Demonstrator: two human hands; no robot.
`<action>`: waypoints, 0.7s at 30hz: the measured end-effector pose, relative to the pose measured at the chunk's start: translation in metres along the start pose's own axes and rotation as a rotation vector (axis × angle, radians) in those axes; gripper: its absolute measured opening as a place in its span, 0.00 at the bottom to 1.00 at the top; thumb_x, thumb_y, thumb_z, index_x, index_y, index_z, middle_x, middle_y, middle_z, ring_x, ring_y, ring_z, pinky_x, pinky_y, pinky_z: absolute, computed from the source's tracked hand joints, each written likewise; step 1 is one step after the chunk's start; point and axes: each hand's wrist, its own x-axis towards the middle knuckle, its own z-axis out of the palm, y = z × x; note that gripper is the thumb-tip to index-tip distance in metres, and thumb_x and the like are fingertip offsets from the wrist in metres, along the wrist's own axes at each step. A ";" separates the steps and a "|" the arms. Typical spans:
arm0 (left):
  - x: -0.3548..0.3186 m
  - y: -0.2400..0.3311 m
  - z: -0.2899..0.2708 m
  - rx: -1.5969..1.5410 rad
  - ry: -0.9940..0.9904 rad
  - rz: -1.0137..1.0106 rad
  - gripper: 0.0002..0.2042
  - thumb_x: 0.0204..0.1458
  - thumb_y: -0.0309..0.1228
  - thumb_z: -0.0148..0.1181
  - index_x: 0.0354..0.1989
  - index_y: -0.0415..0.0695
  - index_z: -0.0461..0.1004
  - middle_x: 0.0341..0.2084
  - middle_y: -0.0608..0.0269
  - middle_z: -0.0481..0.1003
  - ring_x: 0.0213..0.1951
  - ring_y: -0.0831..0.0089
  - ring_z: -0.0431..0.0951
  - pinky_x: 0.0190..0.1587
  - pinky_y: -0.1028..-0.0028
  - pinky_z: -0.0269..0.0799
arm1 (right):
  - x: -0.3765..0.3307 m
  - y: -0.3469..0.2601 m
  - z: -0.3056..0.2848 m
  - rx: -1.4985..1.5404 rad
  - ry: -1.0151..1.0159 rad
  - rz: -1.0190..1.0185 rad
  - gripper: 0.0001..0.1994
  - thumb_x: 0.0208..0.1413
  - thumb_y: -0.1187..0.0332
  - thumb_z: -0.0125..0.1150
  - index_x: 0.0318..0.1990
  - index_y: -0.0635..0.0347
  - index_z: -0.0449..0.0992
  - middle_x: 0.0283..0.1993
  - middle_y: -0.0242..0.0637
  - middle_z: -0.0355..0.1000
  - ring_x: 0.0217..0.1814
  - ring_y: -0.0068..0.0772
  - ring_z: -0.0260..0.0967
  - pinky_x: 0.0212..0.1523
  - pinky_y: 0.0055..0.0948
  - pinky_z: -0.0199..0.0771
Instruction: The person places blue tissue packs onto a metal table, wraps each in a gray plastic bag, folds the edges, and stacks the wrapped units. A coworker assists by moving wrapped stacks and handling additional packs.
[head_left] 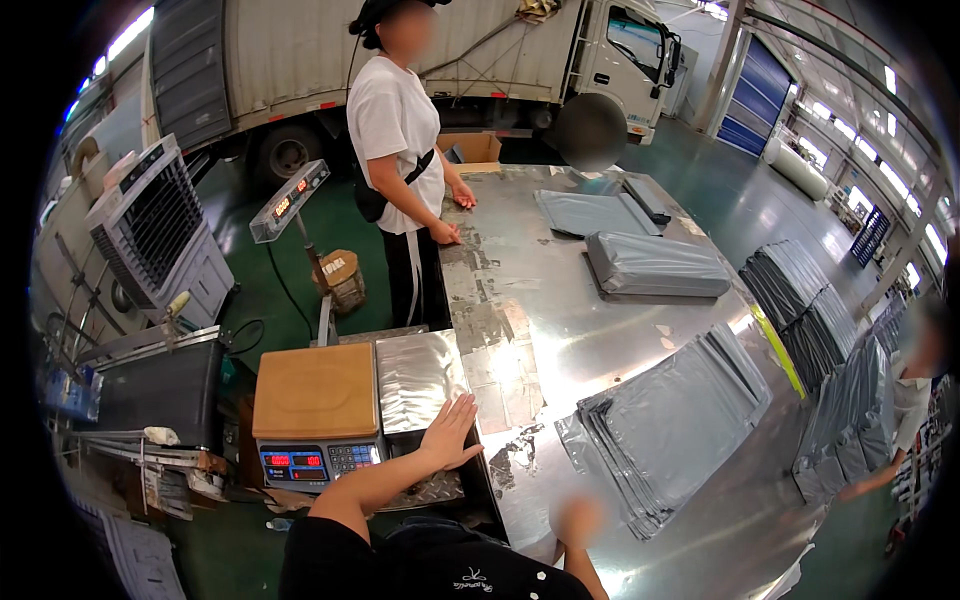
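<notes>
Hands: L (450,432) flat at steel table (560,330) edge; R (578,520) blurred.

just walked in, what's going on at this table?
A packing station. The wearer's left hand rests flat, fingers spread, on the steel table beside a weighing scale. The right hand is blurred, near a fanned stack of grey mailer bags; whether it holds anything is unclear. More grey bags lie further up. Another person stands with both hands on the table's far edge.
</notes>
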 end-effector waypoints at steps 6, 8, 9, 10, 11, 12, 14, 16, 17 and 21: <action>-0.007 -0.007 0.021 -0.040 -0.023 -0.026 0.44 0.56 0.58 0.43 0.68 0.32 0.42 0.69 0.45 0.41 0.71 0.54 0.39 0.70 0.60 0.34 | -0.005 0.007 0.013 -0.025 0.124 -0.082 0.13 0.56 0.60 0.56 0.42 0.58 0.75 0.38 0.44 0.72 0.40 0.45 0.69 0.41 0.45 0.67; -0.007 -0.006 0.021 -0.043 -0.013 -0.031 0.44 0.56 0.58 0.43 0.68 0.32 0.42 0.69 0.44 0.41 0.71 0.53 0.40 0.70 0.60 0.36 | -0.004 0.006 0.012 -0.074 0.168 -0.153 0.12 0.56 0.60 0.56 0.42 0.57 0.75 0.38 0.44 0.72 0.41 0.46 0.69 0.41 0.46 0.67; -0.008 -0.007 0.022 -0.042 -0.009 -0.033 0.44 0.56 0.58 0.43 0.68 0.32 0.43 0.69 0.45 0.41 0.71 0.54 0.40 0.70 0.60 0.35 | -0.004 0.006 0.010 -0.098 0.175 -0.190 0.12 0.56 0.60 0.57 0.42 0.57 0.75 0.39 0.44 0.72 0.41 0.46 0.69 0.41 0.46 0.67; -0.007 -0.007 0.024 -0.042 -0.004 -0.033 0.44 0.56 0.59 0.43 0.68 0.32 0.43 0.69 0.45 0.41 0.71 0.54 0.39 0.70 0.61 0.35 | -0.003 0.005 0.007 -0.122 0.183 -0.227 0.12 0.56 0.60 0.57 0.42 0.57 0.75 0.39 0.44 0.72 0.42 0.46 0.69 0.41 0.46 0.67; -0.008 -0.008 0.024 -0.042 -0.003 -0.035 0.44 0.56 0.59 0.43 0.68 0.33 0.43 0.69 0.46 0.41 0.71 0.54 0.39 0.70 0.61 0.35 | -0.004 0.004 0.006 -0.121 0.137 -0.195 0.12 0.55 0.61 0.57 0.42 0.57 0.75 0.39 0.44 0.72 0.42 0.46 0.69 0.42 0.45 0.67; -0.008 -0.008 0.025 -0.053 -0.006 -0.039 0.44 0.56 0.59 0.43 0.68 0.33 0.44 0.69 0.46 0.42 0.71 0.54 0.39 0.70 0.61 0.35 | -0.005 0.003 0.004 -0.119 0.092 -0.164 0.13 0.55 0.61 0.57 0.43 0.58 0.75 0.40 0.44 0.72 0.43 0.45 0.69 0.42 0.45 0.67; -0.008 -0.007 0.022 -0.071 -0.010 -0.044 0.44 0.56 0.59 0.43 0.68 0.32 0.44 0.69 0.45 0.42 0.71 0.54 0.40 0.70 0.61 0.35 | -0.006 0.003 0.001 -0.105 0.024 -0.111 0.13 0.55 0.61 0.57 0.43 0.58 0.75 0.40 0.44 0.72 0.43 0.45 0.69 0.43 0.44 0.67; -0.008 -0.007 0.021 -0.066 -0.016 -0.042 0.44 0.55 0.59 0.44 0.68 0.32 0.44 0.69 0.45 0.42 0.71 0.54 0.40 0.70 0.61 0.36 | -0.003 0.003 0.003 -0.093 0.022 -0.105 0.13 0.55 0.61 0.57 0.43 0.58 0.75 0.40 0.44 0.72 0.43 0.45 0.69 0.43 0.44 0.67; -0.008 -0.007 0.021 -0.065 -0.019 -0.040 0.44 0.55 0.59 0.44 0.68 0.32 0.44 0.69 0.45 0.42 0.71 0.54 0.40 0.70 0.61 0.36 | -0.003 0.004 0.003 -0.092 0.025 -0.103 0.13 0.55 0.61 0.57 0.43 0.58 0.75 0.41 0.44 0.72 0.44 0.45 0.69 0.43 0.44 0.67; -0.006 -0.012 0.019 -0.099 -0.044 -0.013 0.44 0.56 0.59 0.43 0.68 0.32 0.44 0.69 0.44 0.43 0.71 0.54 0.40 0.70 0.61 0.36 | -0.001 0.004 0.009 -0.093 0.046 -0.112 0.13 0.55 0.61 0.57 0.43 0.58 0.75 0.41 0.44 0.72 0.44 0.45 0.69 0.44 0.45 0.67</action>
